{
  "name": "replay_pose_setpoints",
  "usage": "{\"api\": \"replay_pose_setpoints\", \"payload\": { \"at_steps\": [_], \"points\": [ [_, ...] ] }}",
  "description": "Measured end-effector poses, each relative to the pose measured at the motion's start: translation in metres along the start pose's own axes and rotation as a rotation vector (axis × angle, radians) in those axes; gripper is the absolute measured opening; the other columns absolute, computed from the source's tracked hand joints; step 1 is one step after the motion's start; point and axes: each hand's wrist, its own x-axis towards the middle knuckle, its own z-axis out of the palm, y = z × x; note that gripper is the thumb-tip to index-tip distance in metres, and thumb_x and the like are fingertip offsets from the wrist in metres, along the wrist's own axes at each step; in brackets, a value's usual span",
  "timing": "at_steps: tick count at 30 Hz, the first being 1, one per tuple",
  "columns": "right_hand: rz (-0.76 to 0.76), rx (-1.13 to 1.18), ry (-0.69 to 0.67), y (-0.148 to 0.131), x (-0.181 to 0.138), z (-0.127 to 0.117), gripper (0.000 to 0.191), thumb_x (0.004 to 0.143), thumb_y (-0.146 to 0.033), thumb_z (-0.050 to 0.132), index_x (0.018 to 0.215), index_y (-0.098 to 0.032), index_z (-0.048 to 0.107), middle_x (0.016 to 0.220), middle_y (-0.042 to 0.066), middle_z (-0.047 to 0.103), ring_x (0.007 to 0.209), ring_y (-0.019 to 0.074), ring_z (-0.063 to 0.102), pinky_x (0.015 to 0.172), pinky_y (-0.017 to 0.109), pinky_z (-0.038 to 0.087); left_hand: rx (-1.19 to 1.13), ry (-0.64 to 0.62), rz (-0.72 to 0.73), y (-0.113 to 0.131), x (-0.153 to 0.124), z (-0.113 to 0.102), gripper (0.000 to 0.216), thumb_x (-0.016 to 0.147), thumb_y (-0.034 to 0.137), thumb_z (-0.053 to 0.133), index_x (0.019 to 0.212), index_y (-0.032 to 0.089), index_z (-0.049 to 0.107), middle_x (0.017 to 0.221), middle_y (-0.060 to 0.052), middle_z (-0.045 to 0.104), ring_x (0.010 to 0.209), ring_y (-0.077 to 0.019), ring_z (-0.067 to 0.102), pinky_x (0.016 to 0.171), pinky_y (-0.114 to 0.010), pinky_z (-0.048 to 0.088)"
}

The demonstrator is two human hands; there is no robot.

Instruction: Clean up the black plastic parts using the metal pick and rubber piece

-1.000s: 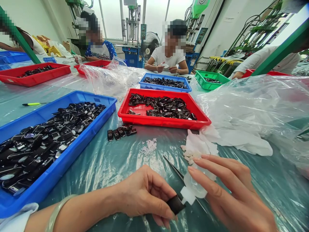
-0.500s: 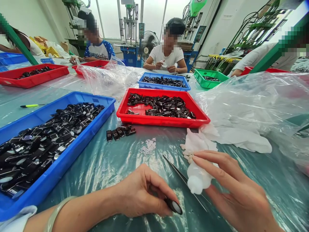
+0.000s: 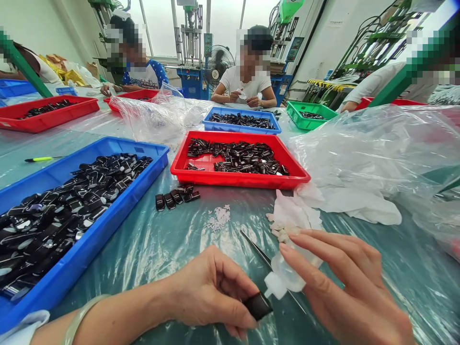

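Note:
Between thumb and fingers, my left hand (image 3: 212, 292) pinches a small glossy black plastic piece (image 3: 257, 306). My right hand (image 3: 348, 282) grips a translucent white squeeze bottle (image 3: 289, 275), tipped so its nozzle points down-left at the piece's right end; whether they touch I cannot tell. Partly behind the bottle lie metal tweezers (image 3: 254, 244) on the plastic-covered table. Beyond my hands are a little heap of whitish flakes (image 3: 218, 218) and a white cloth or tissue (image 3: 294, 209). Several black pieces (image 3: 175, 197) lie grouped on the table.
Many black pieces fill a blue tray (image 3: 118, 225) on the left and a red tray (image 3: 240, 179) ahead. Clear plastic bags (image 3: 373, 148) spread on the right. A yellow-green pen-like tool (image 3: 39, 159) lies far left. Co-workers sit across the table behind further trays.
The bottle has tilted and moved left, bringing its nozzle to the black piece. My left hand has turned the piece, so its pale oval face no longer shows.

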Motion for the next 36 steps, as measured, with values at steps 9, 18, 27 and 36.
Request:
{"api": "replay_pose_setpoints", "payload": {
  "at_steps": [9,18,27,36],
  "points": [
    [-0.131,-0.08,-0.065,0.002,-0.013,0.0,0.032,0.088,-0.012,0.042,0.111,-0.021,0.061,0.111,0.011,0.062,0.104,0.0277,0.056,0.086,0.046,0.036,0.011,-0.044,-0.024,-0.001,0.0,-0.002,0.016,0.056,0.016,0.074,0.07,0.01,0.07,0.055,-0.001,0.062,0.046,-0.0088,0.058,0.047,-0.017,0.048],
    [-0.13,-0.08,-0.071,0.003,-0.012,-0.004,0.032,0.089,-0.014,0.039,0.109,-0.023,0.061,0.107,0.009,0.066,0.104,0.0262,0.057,0.084,0.045,0.037,0.02,-0.048,0.005,-0.005,0.001,-0.005,0.019,0.058,0.017,0.074,0.076,0.01,0.071,0.057,-0.001,0.063,0.048,-0.0094,0.06,0.048,-0.017,0.049],
    [0.113,0.091,-0.007,0.006,0.002,0.006,0.029,0.081,-0.005,0.049,0.103,-0.021,0.058,0.096,0.007,0.068,0.09,0.0196,0.064,0.076,0.035,0.048,0.005,0.031,0.044,-0.002,0.0,-0.002,0.02,0.052,0.011,0.075,0.072,0.012,0.073,0.061,-0.002,0.067,0.053,-0.009,0.061,0.052,-0.016,0.048],
    [0.365,0.038,-0.036,0.044,-0.019,-0.003,0.021,0.074,-0.026,0.067,0.094,-0.026,0.062,0.078,-0.002,0.074,0.062,0.0175,0.07,0.05,0.019,0.053,0.147,0.112,0.117,-0.008,0.004,-0.009,0.025,0.051,0.016,0.078,0.076,0.014,0.075,0.072,-0.006,0.071,0.063,-0.0125,0.063,0.063,-0.021,0.05]
  ]
}}
